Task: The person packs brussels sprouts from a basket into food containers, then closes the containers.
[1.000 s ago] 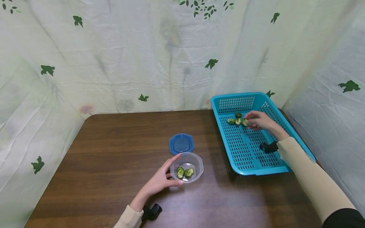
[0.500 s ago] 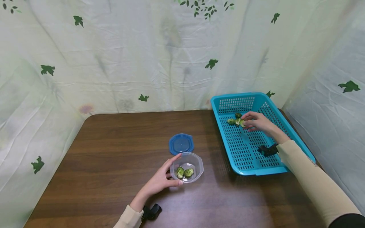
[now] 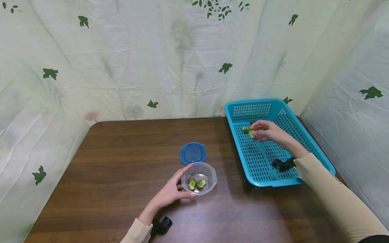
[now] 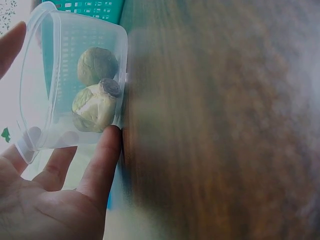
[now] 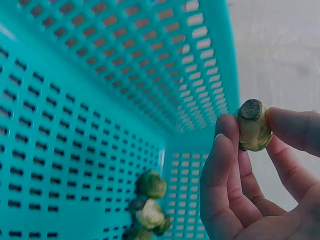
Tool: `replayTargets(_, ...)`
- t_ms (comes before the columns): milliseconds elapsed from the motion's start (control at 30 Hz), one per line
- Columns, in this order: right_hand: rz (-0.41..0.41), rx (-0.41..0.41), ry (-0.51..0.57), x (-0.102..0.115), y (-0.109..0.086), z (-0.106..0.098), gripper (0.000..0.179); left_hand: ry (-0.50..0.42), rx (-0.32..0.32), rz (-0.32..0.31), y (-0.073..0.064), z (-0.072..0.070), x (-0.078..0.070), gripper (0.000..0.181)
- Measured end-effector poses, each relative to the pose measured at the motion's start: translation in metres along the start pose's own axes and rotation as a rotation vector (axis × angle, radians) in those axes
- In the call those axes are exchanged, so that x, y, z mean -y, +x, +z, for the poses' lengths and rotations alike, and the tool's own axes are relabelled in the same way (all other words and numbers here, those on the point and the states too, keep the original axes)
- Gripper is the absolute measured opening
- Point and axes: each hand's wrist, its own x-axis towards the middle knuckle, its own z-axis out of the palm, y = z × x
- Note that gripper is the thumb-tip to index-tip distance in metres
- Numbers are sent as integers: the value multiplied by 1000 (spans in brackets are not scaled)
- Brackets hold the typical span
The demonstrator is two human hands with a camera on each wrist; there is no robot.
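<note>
My left hand (image 3: 173, 190) holds a clear plastic container (image 3: 209, 173) by its side, thumb and fingers spread round the rim. Two Brussels sprouts (image 3: 201, 184) lie inside it; in the left wrist view they rest against each other, one showing its cut stem (image 4: 110, 87). Over the blue basket (image 3: 264, 182), my right hand (image 3: 267, 131) pinches another Brussels sprout (image 5: 256, 132) between thumb and fingertips, its brown stem end facing the wrist camera. Several more sprouts (image 5: 151, 185) sit clustered on the basket floor, partly hidden by the hand in the head view.
A blue lid (image 3: 193, 153) lies on the brown wooden table (image 3: 127, 162) just behind the container. The basket's raised, perforated walls stand at the table's right side. A pale curtain with leaf prints (image 3: 182, 60) hangs behind and along both sides.
My right hand has moved slightly left and toward the camera with a sprout between its fingertips, covering more of the cluster. The left hand and container have stayed put.
</note>
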Motion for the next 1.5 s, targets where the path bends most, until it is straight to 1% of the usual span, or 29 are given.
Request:
replayTargets(333,-81,52,10,16,-2,19,28,18,-12,3,-1,-1,-2,89)
replayTargets(700,-95,100,15,32,-8,42,25,17,-12,10,-2,-1,-2,89)
replayTargets(967,-103,156,23,41,-11,63,23,14,-15,8,-2,-1,-2,89)
replayTargets(1100,-101,177,13,43,-13,75,23,11,-14,2,-3,0,-1,90)
replayTargets(1267,-122,214,-9,45,-15,87,23,11,-10,2,-2,0,-1,90)
replayTargets(1500,-127,250,-32,45,-15,99,24,11,-6,12,-1,0,-2,89)
